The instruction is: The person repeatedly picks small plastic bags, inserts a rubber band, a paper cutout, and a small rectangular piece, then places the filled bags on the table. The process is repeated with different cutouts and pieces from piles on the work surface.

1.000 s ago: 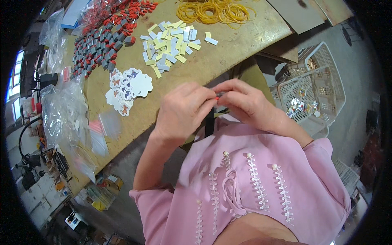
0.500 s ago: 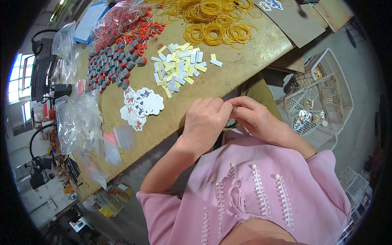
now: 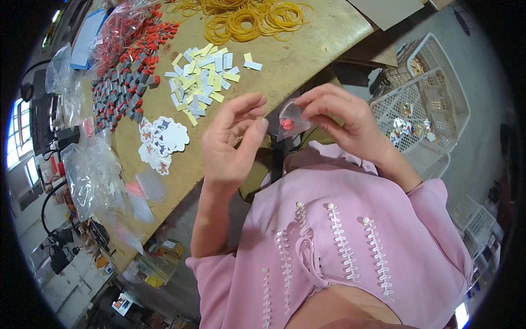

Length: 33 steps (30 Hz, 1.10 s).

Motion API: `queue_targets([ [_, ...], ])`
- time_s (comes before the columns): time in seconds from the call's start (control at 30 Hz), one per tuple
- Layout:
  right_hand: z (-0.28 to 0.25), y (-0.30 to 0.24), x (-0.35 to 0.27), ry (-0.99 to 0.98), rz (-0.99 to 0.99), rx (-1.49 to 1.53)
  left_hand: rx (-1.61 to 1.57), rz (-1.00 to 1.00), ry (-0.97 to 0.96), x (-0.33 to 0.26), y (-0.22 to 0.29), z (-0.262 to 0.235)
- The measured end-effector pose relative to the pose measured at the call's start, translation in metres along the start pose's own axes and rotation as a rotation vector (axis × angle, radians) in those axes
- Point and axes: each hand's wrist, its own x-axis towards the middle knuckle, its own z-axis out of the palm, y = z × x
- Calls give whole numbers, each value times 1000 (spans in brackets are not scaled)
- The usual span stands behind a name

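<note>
Now right hand (image 3: 345,118) pinches crinkly clear bag (image 3: 293,118) – round red piece (image 3: 286,124) inside; left hand (image 3: 233,140) open.

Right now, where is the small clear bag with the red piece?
Head view, centre: the small clear bag is pinched in the right hand, beside the open left hand, above the table edge.

Single head-worn fisheye view, steeply downward (close) over hands and worktable (image 3: 307,49).

Right hand (image 3: 345,118) pinches small clear bag (image 3: 290,118); left hand (image 3: 233,140) beside it.
</note>
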Motion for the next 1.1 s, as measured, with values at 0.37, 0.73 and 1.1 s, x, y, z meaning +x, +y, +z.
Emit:
queue_targets([
  [0.37, 0, -33, 6, -114, -238, -98, 340, 263, 92, -28, -28, 15],
  [0.73, 14, -33, -17, -177, -769, -380, 479, 693, 410, -46, -44, 2],
  [1.1, 18, -30, -15, -93, -709, -345, 535, 546, 339, -54, -50, 3],
])
